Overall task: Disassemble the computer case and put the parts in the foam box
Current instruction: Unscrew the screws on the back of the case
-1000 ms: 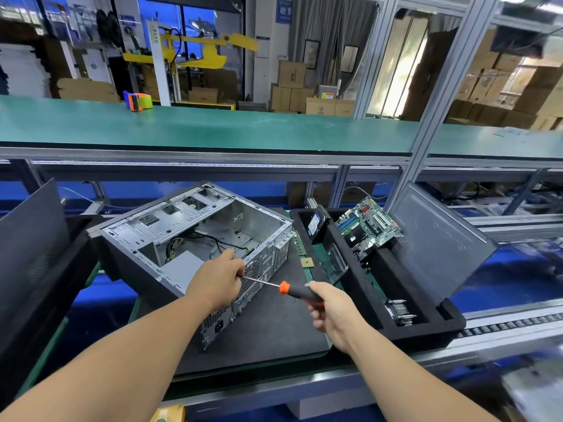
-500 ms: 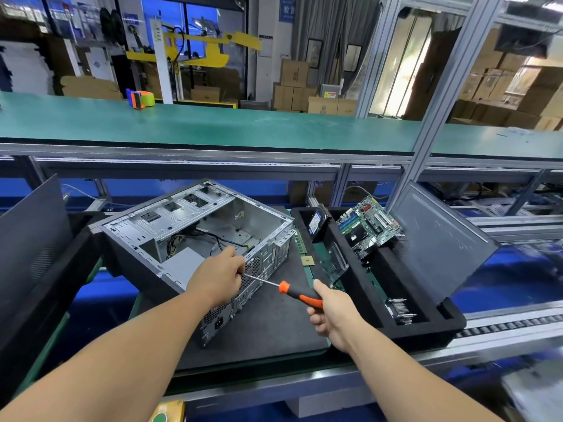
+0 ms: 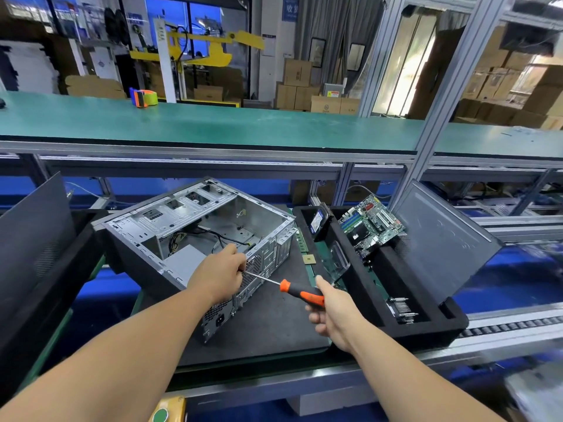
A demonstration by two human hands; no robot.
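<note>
1. The computer case [image 3: 195, 239] lay open side up on a dark mat [image 3: 268, 324], left of centre on the near bench.
2. The left hand [image 3: 221, 274] rested curled against the near right edge of the case, at its perforated rear panel. Its fingertips closed around the tip end of the screwdriver shaft; whether they also held a screw could not be told.
3. The right hand [image 3: 330, 312] gripped the orange and black handle of the screwdriver [image 3: 292, 289], just right of the case and over the mat. The shaft pointed left and slightly far, toward the rear panel.
4. The foam box [image 3: 426, 327] stood immediately right of the mat, well within reach of the right hand.
5. A motherboard [image 3: 370, 223] leaned in the far compartment of the box. A drive [image 3: 318, 222] stood at its far left corner.
6. A grey side panel [image 3: 441, 239] leaned against the right side of the box.
7. A small chip [image 3: 308, 259] lay on the mat between case and box.
</note>
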